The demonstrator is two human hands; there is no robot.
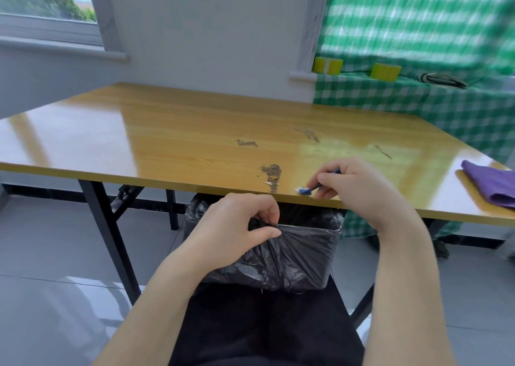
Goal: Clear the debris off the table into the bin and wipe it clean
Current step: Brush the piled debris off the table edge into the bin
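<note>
Trailing gritty grey-brown debris pile point(271, 172)

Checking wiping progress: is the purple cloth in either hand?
No, the purple cloth lies untouched at the right end of the table.

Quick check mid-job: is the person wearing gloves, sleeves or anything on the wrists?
No. The left hand and right hand have no gloves, and no ring, watch or band shows. Both forearms are uncovered down to the bottom edge of the picture, so no sleeve is in view. The only clothing visible is a black garment over the lap.
</note>
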